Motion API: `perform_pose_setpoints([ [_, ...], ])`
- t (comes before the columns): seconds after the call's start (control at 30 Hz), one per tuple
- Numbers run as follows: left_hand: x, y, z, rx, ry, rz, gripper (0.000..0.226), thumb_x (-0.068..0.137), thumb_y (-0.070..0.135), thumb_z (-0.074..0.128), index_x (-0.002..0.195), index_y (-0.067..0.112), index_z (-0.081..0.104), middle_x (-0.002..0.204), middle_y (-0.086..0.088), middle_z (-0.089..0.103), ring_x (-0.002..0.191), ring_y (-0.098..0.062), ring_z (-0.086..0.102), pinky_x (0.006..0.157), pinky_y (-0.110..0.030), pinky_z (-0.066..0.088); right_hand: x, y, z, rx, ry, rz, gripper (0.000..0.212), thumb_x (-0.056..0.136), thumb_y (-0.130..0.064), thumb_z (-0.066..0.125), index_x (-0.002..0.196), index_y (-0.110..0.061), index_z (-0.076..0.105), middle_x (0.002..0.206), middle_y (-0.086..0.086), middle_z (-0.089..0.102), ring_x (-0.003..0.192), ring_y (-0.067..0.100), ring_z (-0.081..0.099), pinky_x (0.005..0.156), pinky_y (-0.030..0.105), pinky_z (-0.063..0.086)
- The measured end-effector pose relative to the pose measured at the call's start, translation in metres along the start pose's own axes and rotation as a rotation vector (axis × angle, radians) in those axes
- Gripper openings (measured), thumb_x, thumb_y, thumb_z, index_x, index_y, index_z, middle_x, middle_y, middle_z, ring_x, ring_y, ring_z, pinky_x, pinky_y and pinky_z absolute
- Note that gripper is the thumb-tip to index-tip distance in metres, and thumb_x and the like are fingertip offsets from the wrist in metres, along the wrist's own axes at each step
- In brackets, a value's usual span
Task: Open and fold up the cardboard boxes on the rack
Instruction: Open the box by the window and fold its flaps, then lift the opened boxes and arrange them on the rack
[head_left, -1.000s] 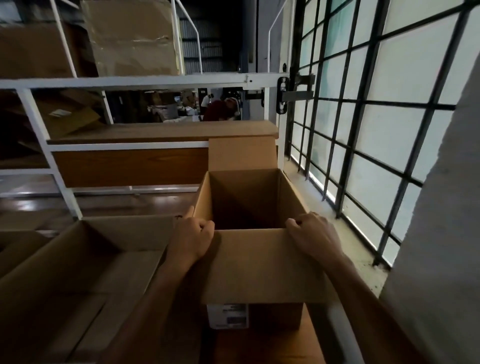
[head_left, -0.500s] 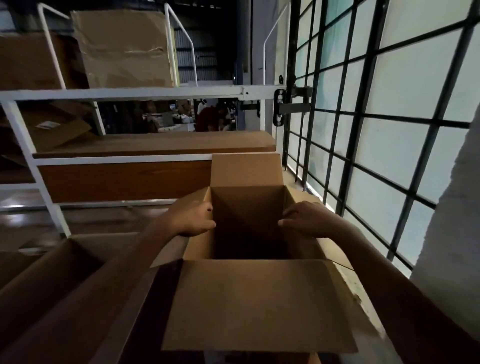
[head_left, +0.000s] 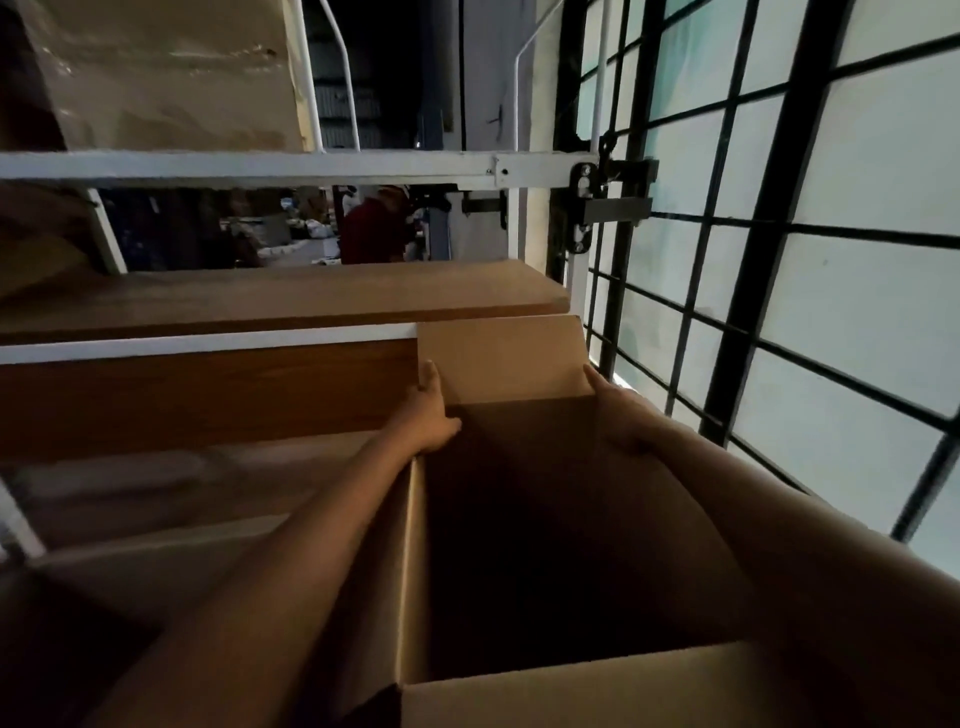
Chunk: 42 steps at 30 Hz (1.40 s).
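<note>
Reaching across an open, empty brown cardboard box (head_left: 519, 519), both bare hands meet its upright far flap (head_left: 501, 358). The left hand (head_left: 428, 415) lies flat along that flap's left edge; the right hand (head_left: 618, 415) cups its right edge, neither fully clenched. The box sits at the right end of the white metal rack (head_left: 291, 169), beside a barred window (head_left: 779, 260). Opening looks done; flattening it remains.

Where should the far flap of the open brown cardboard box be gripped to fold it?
Probably by its two side edges, near the crease. The far flap stands upright with both edges free, so the left hand comes from the left and the right hand from the right, as they sit now.
</note>
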<state>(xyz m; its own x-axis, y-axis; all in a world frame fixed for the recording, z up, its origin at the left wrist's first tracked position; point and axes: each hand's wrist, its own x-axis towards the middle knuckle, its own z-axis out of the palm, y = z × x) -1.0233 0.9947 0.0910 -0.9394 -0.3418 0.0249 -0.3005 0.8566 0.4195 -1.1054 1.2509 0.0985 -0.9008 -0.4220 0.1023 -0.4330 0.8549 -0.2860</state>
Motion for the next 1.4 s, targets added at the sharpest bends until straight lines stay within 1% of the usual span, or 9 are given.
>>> perform_pose_setpoints([
  [0.2,-0.013,-0.015,0.009,0.137,0.075,0.037,0.078,0.089,0.025,0.065,0.152,0.012,0.020,0.144,-0.016,0.038,0.118,-0.027,0.052,0.086,-0.035,0.048,-0.004,0.005,0.005,-0.024,0.031,0.006,0.063,0.093,-0.012,0.055,0.150,-0.027,0.032,0.144,0.014,0.048,0.128,0.031,0.049,0.094,0.034,0.042],
  [0.3,-0.024,-0.020,0.005,0.142,0.056,0.089,0.022,0.090,0.025,0.065,0.108,0.017,0.055,0.109,-0.003,0.056,0.082,-0.012,0.055,0.067,-0.028,0.045,-0.012,0.000,0.007,-0.060,0.041,-0.017,0.048,0.092,-0.011,0.054,0.139,-0.024,0.048,0.134,0.010,0.055,0.123,0.027,0.052,0.093,0.035,0.043],
  [0.4,-0.030,-0.018,-0.001,0.060,0.019,0.074,0.019,0.090,0.025,0.064,0.106,0.020,0.055,0.099,0.000,0.056,0.080,-0.012,0.056,0.076,-0.035,0.054,-0.028,-0.008,0.001,-0.105,0.027,-0.020,0.043,0.092,-0.018,0.058,0.134,-0.023,0.052,0.131,0.007,0.054,0.123,0.027,0.051,0.093,0.036,0.044],
  [0.53,-0.045,-0.014,-0.008,0.032,-0.005,0.025,0.065,0.089,0.031,0.064,0.145,0.016,0.035,0.150,-0.014,0.034,0.134,-0.033,0.041,0.106,-0.049,0.042,-0.053,-0.023,-0.014,-0.184,-0.035,-0.019,0.048,0.091,-0.027,0.057,0.138,-0.027,0.045,0.134,0.009,0.051,0.121,0.028,0.052,0.091,0.040,0.046],
  [0.63,-0.070,-0.011,-0.015,0.006,-0.020,0.029,0.079,0.089,0.038,0.064,0.152,0.019,0.021,0.160,-0.015,0.018,0.147,-0.038,0.016,0.114,-0.056,0.028,-0.076,-0.035,-0.023,-0.192,-0.049,-0.045,0.052,0.089,-0.028,0.061,0.138,-0.018,0.046,0.132,0.013,0.052,0.121,0.030,0.053,0.096,0.040,0.046],
  [0.87,-0.193,0.006,-0.029,-0.041,0.177,0.166,0.074,0.093,0.048,0.054,0.153,0.019,0.023,0.159,-0.016,0.020,0.147,-0.036,0.016,0.115,-0.054,0.025,-0.171,-0.081,-0.043,-0.070,0.018,-0.273,0.048,0.094,-0.029,0.059,0.138,-0.010,0.051,0.136,0.014,0.054,0.124,0.029,0.049,0.096,0.033,0.037],
  [1.03,-0.333,0.005,-0.025,-0.196,0.323,0.191,0.066,0.096,0.045,0.051,0.152,0.023,0.025,0.161,-0.008,0.019,0.148,-0.026,0.017,0.117,-0.049,0.023,-0.276,-0.110,-0.041,0.182,0.073,-0.486,0.040,0.093,-0.035,0.061,0.131,-0.021,0.056,0.124,0.000,0.059,0.101,0.006,0.054,0.082,0.024,0.042],
  [1.23,-0.487,-0.062,-0.004,-0.325,0.427,0.072,0.070,0.087,0.063,0.043,0.149,0.036,0.027,0.161,0.003,0.023,0.147,-0.014,0.021,0.116,-0.048,0.029,-0.415,-0.143,0.021,0.460,0.037,-0.509,0.054,0.090,-0.038,0.065,0.141,-0.036,0.046,0.156,-0.014,0.029,0.139,0.009,0.035,0.110,0.036,0.036],
  [1.4,-0.588,-0.135,0.014,-0.392,0.536,-0.030,0.065,0.089,0.049,0.052,0.148,0.027,0.035,0.157,0.003,0.032,0.144,-0.010,0.029,0.115,-0.039,0.032,-0.499,-0.199,0.103,0.813,-0.006,-0.491,0.063,0.090,-0.033,0.065,0.147,-0.035,0.038,0.155,-0.014,0.032,0.140,-0.001,0.031,0.105,0.018,0.036],
])
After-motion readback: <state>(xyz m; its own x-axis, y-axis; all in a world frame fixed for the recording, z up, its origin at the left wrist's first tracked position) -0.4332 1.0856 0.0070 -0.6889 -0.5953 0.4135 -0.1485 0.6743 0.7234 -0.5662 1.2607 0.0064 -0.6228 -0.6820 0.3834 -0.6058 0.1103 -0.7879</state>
